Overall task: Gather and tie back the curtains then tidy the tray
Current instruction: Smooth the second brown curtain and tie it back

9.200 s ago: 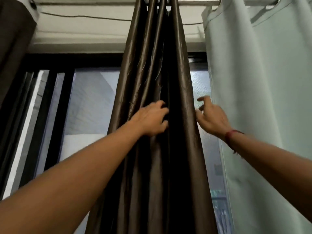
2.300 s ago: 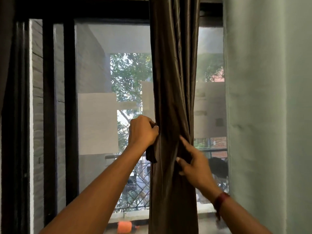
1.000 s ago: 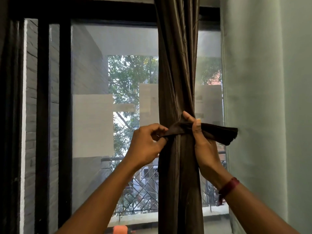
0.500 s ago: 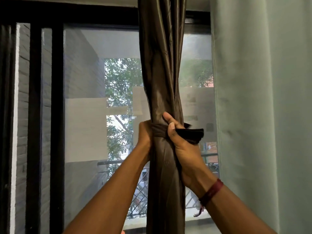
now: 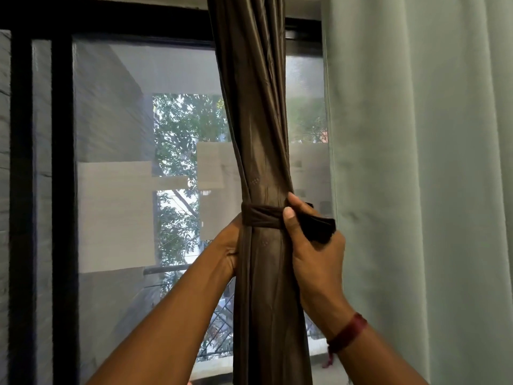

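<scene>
left hand point(image 5: 229, 245): fingers hidden | right hand point(image 5: 316, 262): raised, pinching tie point(image 5: 261, 218)

No readable text, label, brand, number or sign anywhere in view.

The fingers of the left hand point(image 5: 228, 245) are hidden behind the brown curtain point(image 5: 258, 129), at nine o'clock of the tie-back band point(image 5: 262, 216) — whether anything is gripped there cannot be told. The band's rear run is concealed by the gathered cloth, and its loose end is partly covered by the right hand point(image 5: 313, 251) at three o'clock. The brown curtain is cut off at twelve and six o'clock, the pale green curtain point(image 5: 422, 162) at three, both forearms point(image 5: 155, 337) at six. The trees point(image 5: 180, 129) beyond the window mesh point(image 5: 111, 107) are blurred.
</scene>
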